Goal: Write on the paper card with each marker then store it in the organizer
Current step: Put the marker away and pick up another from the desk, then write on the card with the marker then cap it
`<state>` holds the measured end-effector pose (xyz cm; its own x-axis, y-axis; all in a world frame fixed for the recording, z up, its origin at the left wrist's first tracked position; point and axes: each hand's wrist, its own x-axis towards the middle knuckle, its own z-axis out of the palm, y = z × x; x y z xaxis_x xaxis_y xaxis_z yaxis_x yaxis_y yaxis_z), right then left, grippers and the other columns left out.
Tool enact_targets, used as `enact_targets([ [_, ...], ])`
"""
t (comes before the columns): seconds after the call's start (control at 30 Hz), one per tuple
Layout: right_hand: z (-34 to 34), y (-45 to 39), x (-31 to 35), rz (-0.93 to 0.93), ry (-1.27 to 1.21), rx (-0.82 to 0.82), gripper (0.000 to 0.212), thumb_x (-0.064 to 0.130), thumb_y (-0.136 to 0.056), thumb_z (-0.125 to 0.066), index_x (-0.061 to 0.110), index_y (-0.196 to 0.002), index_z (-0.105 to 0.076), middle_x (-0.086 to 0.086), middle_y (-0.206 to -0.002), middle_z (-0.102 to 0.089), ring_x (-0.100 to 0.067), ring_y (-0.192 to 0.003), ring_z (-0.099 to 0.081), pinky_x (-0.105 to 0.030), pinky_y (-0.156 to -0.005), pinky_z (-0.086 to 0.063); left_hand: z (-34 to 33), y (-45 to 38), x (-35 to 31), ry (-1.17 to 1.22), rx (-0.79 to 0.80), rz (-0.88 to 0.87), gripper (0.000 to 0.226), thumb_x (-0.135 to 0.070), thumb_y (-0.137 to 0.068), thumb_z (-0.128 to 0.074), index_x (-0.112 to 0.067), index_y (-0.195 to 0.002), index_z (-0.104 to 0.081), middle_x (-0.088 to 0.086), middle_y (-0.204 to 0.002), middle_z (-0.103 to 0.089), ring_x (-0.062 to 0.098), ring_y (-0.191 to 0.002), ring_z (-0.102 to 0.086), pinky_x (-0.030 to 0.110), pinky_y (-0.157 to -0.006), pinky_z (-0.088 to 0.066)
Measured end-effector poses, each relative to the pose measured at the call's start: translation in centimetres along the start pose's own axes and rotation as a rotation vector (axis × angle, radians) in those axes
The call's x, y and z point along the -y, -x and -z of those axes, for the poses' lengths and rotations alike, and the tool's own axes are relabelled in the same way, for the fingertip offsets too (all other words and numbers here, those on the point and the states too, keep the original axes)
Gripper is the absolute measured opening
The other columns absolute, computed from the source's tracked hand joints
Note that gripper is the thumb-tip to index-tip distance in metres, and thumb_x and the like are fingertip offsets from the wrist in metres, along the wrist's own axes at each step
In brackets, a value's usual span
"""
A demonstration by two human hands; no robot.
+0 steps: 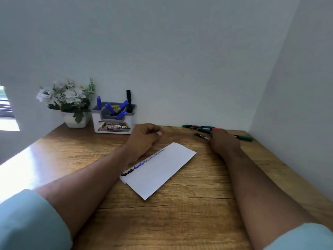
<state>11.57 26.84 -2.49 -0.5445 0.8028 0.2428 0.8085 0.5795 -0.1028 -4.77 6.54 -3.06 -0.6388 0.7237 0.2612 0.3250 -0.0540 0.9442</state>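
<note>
Paper card (pixel 158 170) lies mid-table (pixel 180 222), written along its edge. Left hand (pixel 144 138) loosely curled, holding nothing, at card's 11 o'clock. Right hand (pixel 223 141) covers loose markers (pixel 201 128) at 2 o'clock; grip indeterminate. Organizer (pixel 113 121) at 11 o'clock.

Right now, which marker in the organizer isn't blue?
The black marker, standing upright at the back right corner of the organizer. The other four visible there are blue markers: one upright at left, three leaning.
</note>
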Motion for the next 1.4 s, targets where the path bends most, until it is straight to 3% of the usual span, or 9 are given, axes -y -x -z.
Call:
enact_targets([
  [0.13,2.6,1.8,3.9,0.267,-0.670,-0.112,0.012,0.026,-0.100,-0.047,0.015,-0.101,-0.052,-0.005,-0.090,-0.066,-0.020,-0.069,-0.058,-0.029,-0.057,-0.043,0.5,0.4,0.0,-0.012,0.017,-0.039,0.012,-0.021,-0.092,-0.062,-0.021,-0.101,-0.071,0.013,-0.101,-0.071,0.016,-0.086,-0.060,0.035,-0.081,-0.051],
  [0.23,4.3,4.0,8.3,0.280,-1.458,0.172,0.013,0.020,-0.095,-0.056,0.016,-0.084,-0.050,-0.007,-0.075,-0.064,-0.019,-0.046,-0.049,-0.027,-0.043,-0.041,0.6,1.0,-0.4,-0.016,0.064,-0.099,0.030,-0.032,-0.093,-0.059,-0.020,-0.120,-0.065,-0.001,-0.109,-0.068,0.009,-0.099,-0.061,0.021,-0.082,-0.047],
  [0.3,4.5,4.9,10.0,0.244,-1.631,0.280,0.021,0.020,-0.090,-0.063,0.012,-0.076,-0.050,-0.009,-0.065,-0.053,-0.015,-0.040,-0.042,-0.023,-0.039,-0.034,0.4,1.4,-0.5,-0.099,0.089,-0.173,0.029,-0.033,-0.094,-0.056,-0.016,-0.116,-0.066,0.002,-0.100,-0.069,0.012,-0.088,-0.062,0.026,-0.074,-0.049],
  [0.4,3.9,5.1,10.7,0.199,-1.586,0.281,0.034,0.036,-0.096,-0.054,0.008,-0.077,-0.052,-0.006,-0.054,-0.044,-0.014,-0.038,-0.039,-0.022,-0.040,-0.033,0.5,1.6,-0.4,-0.162,0.025,-0.227,0.020,-0.027,-0.094,-0.059,-0.011,-0.099,-0.070,0.003,-0.078,-0.064,0.014,-0.071,-0.055,0.031,-0.066,-0.045],
  [0.57,3.1,4.6,10.1,0.137,-1.256,0.252,0.059,0.066,-0.090,-0.039,0.012,-0.073,-0.054,-0.005,-0.055,-0.045,-0.015,-0.044,-0.040,-0.025,-0.045,-0.035,0.6,1.0,-0.1,-0.191,0.092,-0.206,0.019,-0.035,-0.091,-0.061,-0.018,-0.100,-0.064,-0.003,-0.088,-0.064,0.008,-0.075,-0.056,0.023,-0.066,-0.043],
  [0.73,2.0,4.2,9.9,0.237,-1.440,0.425,0.037,0.037,-0.094,-0.056,0.002,-0.084,-0.063,-0.017,-0.070,-0.066,-0.026,-0.054,-0.064,-0.034,-0.054,-0.055,0.6,0.2,0.2,-0.246,0.091,-0.274,0.016,-0.024,-0.086,-0.069,-0.010,-0.091,-0.066,0.009,-0.080,-0.066,0.013,-0.067,-0.058,0.026,-0.062,-0.050],
  [1.0,2.1,2.5,8.6,0.203,-1.462,0.734,0.029,0.021,-0.099,-0.047,0.001,-0.094,-0.067,-0.016,-0.081,-0.073,-0.019,-0.061,-0.071,-0.029,-0.054,-0.059,2.5,-1.5,-0.3,-0.255,0.287,-0.205,0.014,-0.019,-0.090,-0.065,-0.006,-0.094,-0.068,0.005,-0.074,-0.064,0.003,-0.059,-0.053,0.015,-0.058,-0.045],
  [1.17,1.7,1.1,6.2,0.074,-1.594,0.484,0.040,0.035,-0.097,-0.049,0.001,-0.094,-0.069,-0.006,-0.058,-0.067,-0.011,-0.036,-0.051,-0.019,-0.039,-0.040,4.9,-2.2,1.0,-0.190,0.290,-0.113,0.015,-0.024,-0.097,-0.054,-0.029,-0.096,-0.068,0.004,-0.080,-0.066,0.008,-0.070,-0.059,0.022,-0.067,-0.049],
  [1.4,-1.0,1.4,6.8,0.160,-1.525,0.410,0.016,-0.002,-0.086,-0.060,0.005,-0.071,-0.061,-0.007,-0.054,-0.048,-0.011,-0.041,-0.034,-0.020,-0.037,-0.026,3.1,-1.7,1.0,-0.358,0.424,-0.104,0.017,-0.025,-0.102,-0.042,-0.027,-0.101,-0.058,-0.012,-0.089,-0.069,0.013,-0.084,-0.058,0.022,-0.076,-0.044],
])
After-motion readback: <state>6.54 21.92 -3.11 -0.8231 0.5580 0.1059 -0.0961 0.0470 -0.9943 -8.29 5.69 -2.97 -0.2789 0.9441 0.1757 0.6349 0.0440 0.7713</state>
